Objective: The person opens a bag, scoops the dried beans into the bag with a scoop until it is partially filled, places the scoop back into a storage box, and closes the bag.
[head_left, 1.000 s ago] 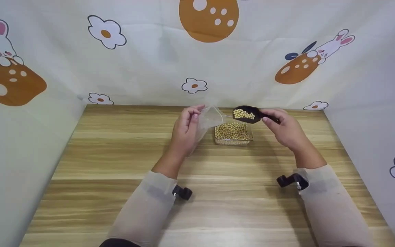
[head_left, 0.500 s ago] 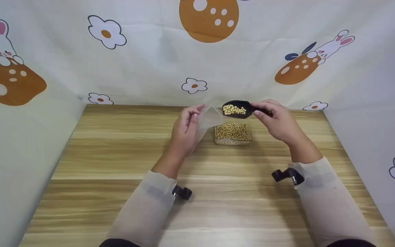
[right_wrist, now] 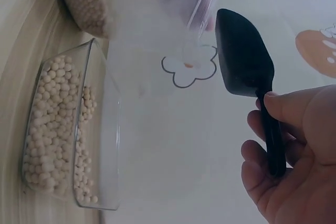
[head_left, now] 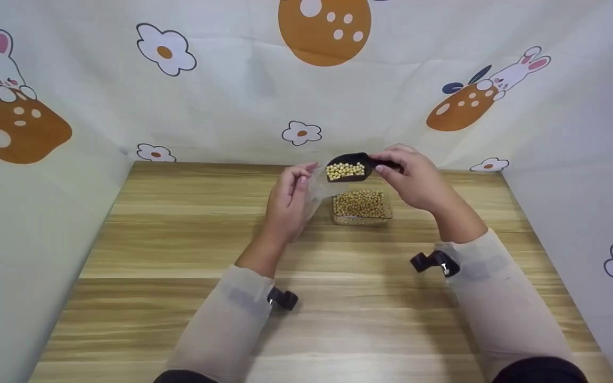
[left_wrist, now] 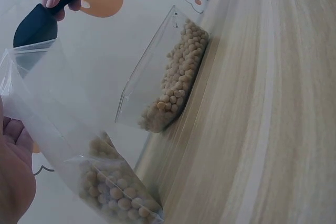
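Observation:
My right hand (head_left: 415,178) grips the handle of a black scoop (right_wrist: 244,56), whose bowl carries a small heap of pale round soybeans (head_left: 345,171). The scoop's front edge is right at the mouth of a clear plastic zip bag (left_wrist: 58,98). My left hand (head_left: 287,199) holds that bag upright by its open top. Soybeans (left_wrist: 118,190) lie in the bottom of the bag, as the left wrist view shows. Just right of the bag, below the scoop, a clear rectangular container (head_left: 362,219) on the table holds more soybeans.
The wood-grain table (head_left: 189,239) runs back to a pale curtain (head_left: 221,106) printed with flowers, rabbits and orange fruit. Curtain panels also stand on the left and right sides. A black camera mount (head_left: 283,299) juts from the left sleeve, and another camera mount (head_left: 434,262) from the right.
My right hand has carried the loaded scoop left and slightly up, from over the container to the bag's mouth. The left hand and container have stayed in place.

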A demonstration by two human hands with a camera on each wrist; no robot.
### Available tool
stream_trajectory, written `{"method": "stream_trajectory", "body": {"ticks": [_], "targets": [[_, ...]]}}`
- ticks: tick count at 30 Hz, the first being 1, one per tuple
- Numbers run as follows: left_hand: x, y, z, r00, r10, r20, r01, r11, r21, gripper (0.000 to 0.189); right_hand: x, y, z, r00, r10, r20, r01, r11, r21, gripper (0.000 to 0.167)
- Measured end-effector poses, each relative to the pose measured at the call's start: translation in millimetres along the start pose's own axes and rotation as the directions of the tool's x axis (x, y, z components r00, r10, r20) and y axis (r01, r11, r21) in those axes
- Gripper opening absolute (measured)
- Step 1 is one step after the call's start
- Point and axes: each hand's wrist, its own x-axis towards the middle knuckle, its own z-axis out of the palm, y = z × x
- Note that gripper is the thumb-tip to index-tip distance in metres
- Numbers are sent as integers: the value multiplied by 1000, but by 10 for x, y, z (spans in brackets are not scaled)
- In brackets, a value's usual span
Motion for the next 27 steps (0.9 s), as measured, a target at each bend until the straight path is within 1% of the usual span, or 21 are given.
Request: {"method": "stream_trajectory", "body": {"ticks": [7,16,20,27], "targets": [[-5,6,-4,1000,-10,6,10,1000,-3,16,76,-122,32,997,-51,55,54,997,-56,31],[-12,1,-1,1000,13,-3,-13,1000,12,17,121,-233,12,990,-121,69,131,975,-179,30],[-12,-1,2,1000,12,-6,-12,1000,-1,17,127,-283,-12,989,-134,66,144,971,-191,30],[-5,2,7,1000,13,-8,-13,1000,-4,17,136,-312,-42,990,-127,61,136,972,-194,30]]}}
